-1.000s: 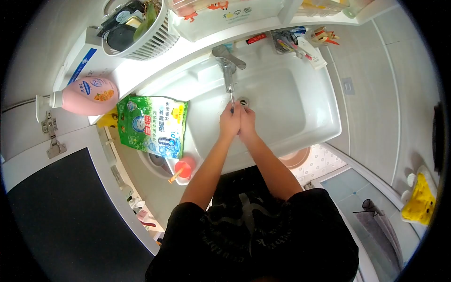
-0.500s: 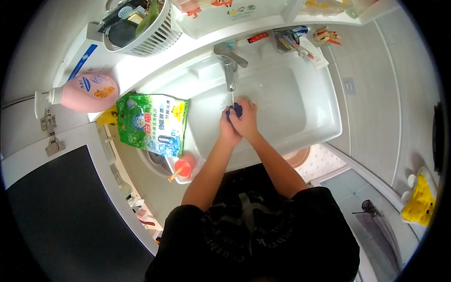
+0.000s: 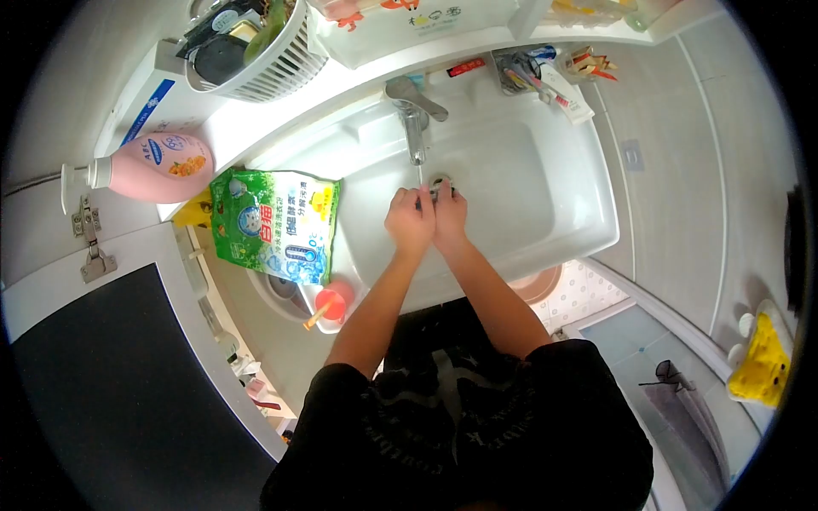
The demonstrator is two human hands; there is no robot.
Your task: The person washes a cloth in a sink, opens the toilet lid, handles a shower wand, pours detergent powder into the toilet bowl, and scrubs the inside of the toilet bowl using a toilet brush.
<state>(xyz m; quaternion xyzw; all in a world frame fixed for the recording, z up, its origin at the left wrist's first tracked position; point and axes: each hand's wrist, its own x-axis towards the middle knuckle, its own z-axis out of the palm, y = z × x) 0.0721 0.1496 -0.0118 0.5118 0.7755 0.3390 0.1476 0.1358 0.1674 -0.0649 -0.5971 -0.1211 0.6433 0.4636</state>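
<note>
Left hand: The person's left hand (image 3: 410, 223) is closing its curled fingers on a dark item (image 3: 418, 204), its inner edge pressing against the other hand.
Right hand: The right hand (image 3: 451, 215) is curling shut beside it and gripping the same item (most of that grip is hiding behind the knuckles).
Dark item: It is sitting between the two hands, over the sink (image 3: 511, 192), with only a small bit showing; its shape and material are staying hidden.
Faucet: The metal faucet (image 3: 413, 123) is pointing toward the person, and a thin stream of water (image 3: 420, 175) is running from it down to the hands.
Drain: The drain (image 3: 441, 181) is showing just beyond the fingers, partly covered by them.
Left of the sink: A green and white packet (image 3: 273, 226) is lying against the sink's left side, and a red cup (image 3: 339, 298) is sitting just beside its lower corner, a yellowish stick (image 3: 317, 316) poking out.
Ledge: A pink pump bottle (image 3: 162, 168) is resting at the left end, near a white slotted basket (image 3: 271, 77).
Far right corner: A white tube (image 3: 567, 95) is leaning beside a clear container (image 3: 514, 72) that is holding small articles.
Clothing: The person is wearing a black shirt (image 3: 477, 426) whose sleeves are leaving both forearms bare.
</note>
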